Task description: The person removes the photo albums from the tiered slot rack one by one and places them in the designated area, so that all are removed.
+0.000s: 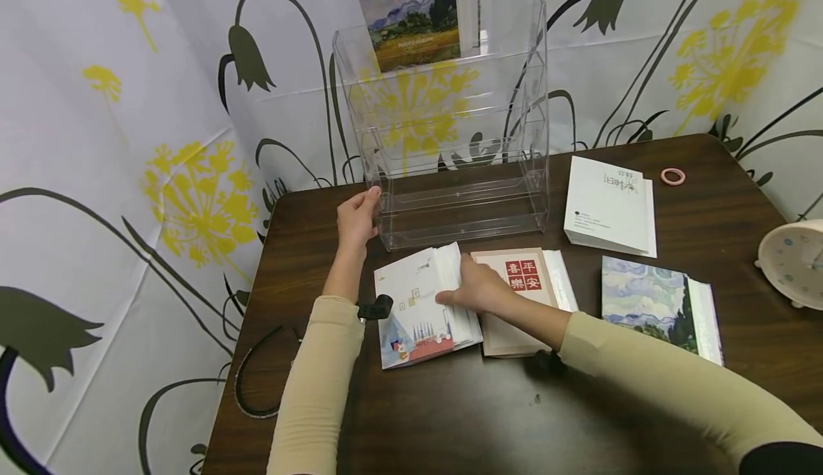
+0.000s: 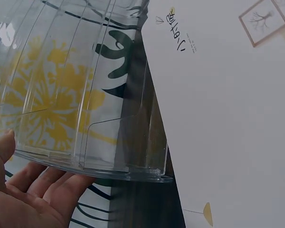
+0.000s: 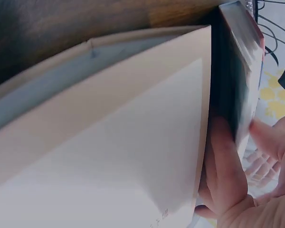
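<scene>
My left hand [image 1: 356, 221] grips the lower left side of a clear plastic multi-tier rack [image 1: 459, 234]; in the left wrist view the thumb lies on one side of its edge and the fingers on the other. With the right hand [image 1: 479, 286] I pinch the page edge of a white photo album [image 1: 411, 300] with a small colourful picture at its bottom. This album stands tilted in front of the rack. Beside it, partly behind my right hand and forearm, lies a beige album [image 1: 514, 318] with a red square of characters. Its cover [image 3: 147, 137] fills much of the right wrist view.
A landscape-painting album [image 1: 418, 25] stands in the rack's top tier. To the right lie a white album [image 1: 604, 207], another painted album [image 1: 649, 300], a pink ring [image 1: 673, 176] and a round clock [image 1: 794, 264]. A dark cord [image 1: 239, 389] lies at the left table edge.
</scene>
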A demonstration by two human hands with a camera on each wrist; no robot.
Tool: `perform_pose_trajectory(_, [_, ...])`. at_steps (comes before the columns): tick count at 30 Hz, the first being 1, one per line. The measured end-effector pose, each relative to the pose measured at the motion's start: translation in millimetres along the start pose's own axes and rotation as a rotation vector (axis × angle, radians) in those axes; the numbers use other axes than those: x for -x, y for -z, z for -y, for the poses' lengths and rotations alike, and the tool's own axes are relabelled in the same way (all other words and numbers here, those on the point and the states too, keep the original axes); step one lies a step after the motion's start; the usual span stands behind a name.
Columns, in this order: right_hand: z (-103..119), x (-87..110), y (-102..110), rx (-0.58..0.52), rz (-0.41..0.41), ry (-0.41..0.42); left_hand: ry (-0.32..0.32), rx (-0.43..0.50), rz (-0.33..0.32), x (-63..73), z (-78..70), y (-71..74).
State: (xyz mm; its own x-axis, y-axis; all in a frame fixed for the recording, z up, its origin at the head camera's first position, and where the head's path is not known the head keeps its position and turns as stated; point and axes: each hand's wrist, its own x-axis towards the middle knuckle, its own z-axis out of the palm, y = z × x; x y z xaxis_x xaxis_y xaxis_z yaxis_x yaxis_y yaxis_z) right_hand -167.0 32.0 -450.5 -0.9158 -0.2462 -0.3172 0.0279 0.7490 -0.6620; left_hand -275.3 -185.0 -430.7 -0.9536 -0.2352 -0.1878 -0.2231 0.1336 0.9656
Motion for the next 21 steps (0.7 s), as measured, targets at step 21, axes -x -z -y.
perform_pose_trajectory(21, [4.5,4.0,-4.3,0.288,0.011,0.044,-0.001,0.036,0.006,1.3,-1.7,-1.4])
